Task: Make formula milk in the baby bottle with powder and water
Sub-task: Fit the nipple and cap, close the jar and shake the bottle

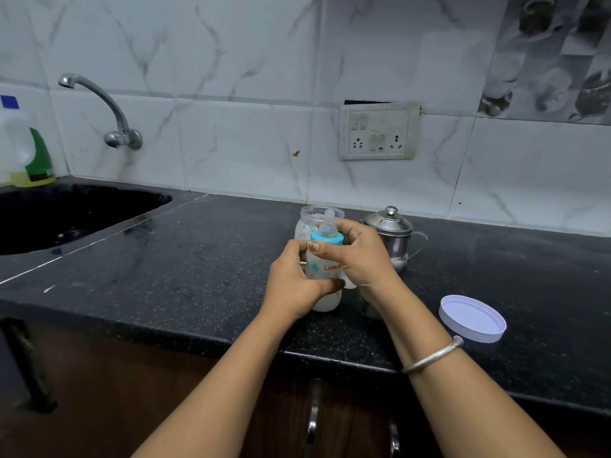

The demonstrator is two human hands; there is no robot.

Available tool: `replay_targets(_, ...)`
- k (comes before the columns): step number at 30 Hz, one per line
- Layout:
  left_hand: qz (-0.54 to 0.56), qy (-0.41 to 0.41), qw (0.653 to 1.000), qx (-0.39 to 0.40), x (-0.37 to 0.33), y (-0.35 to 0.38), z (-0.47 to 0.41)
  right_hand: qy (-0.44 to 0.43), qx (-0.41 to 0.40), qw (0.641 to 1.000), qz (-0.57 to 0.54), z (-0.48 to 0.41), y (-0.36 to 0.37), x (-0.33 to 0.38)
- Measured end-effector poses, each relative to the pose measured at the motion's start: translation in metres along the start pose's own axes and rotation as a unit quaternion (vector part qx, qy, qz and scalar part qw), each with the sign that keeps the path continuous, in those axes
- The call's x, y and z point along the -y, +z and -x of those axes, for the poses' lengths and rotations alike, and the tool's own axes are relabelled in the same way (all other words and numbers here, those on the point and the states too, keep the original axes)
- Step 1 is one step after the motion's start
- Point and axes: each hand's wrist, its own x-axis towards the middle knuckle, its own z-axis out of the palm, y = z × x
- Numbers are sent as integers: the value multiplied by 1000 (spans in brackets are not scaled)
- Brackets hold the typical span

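Observation:
The baby bottle [322,271] stands upright on the black counter, with white milk in its lower part, a blue collar and a clear teat on top. My left hand [292,285] wraps around the bottle's body from the left. My right hand [358,256] grips the bottle's upper part just under the blue collar from the right. Directly behind the bottle sits a clear plastic jar [312,219] without a lid; its powder is barely visible. A lidded steel jug [395,234] with a handle stands to the right behind my right hand.
A white round jar lid [472,319] lies upside down near the counter's front edge at the right. The black sink [66,213] with a wall tap [99,107] is at the far left, a dish soap bottle [28,153] beside it. A wall socket [378,132] is behind.

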Motion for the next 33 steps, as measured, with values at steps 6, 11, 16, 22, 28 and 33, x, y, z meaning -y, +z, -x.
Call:
replay_targets(6, -15, 11, 1000, 6, -6, -2, 4, -32, -102, 989, 102, 3, 13, -4)
replay_targets(11, -16, 4, 1000, 11, -3, -1, 4, -15, 5, 998, 56, 3, -8, -3)
replay_targets(16, -36, 17, 999, 10, -2, -1, 2, -17, -80, 986, 148, -11, -44, -7)
replay_targets(22, -33, 18, 999, 11, -3, -1, 3, 33, 13, 919, 394, -15, -49, -20)
replay_targets(28, -37, 20, 999, 15, -2, -1, 2, 23, 31, 914, 404, -11, -41, -20)
replay_targets(33, -34, 17, 999, 15, -1, -1, 2, 23, 39, 901, 432, -11, -42, -23)
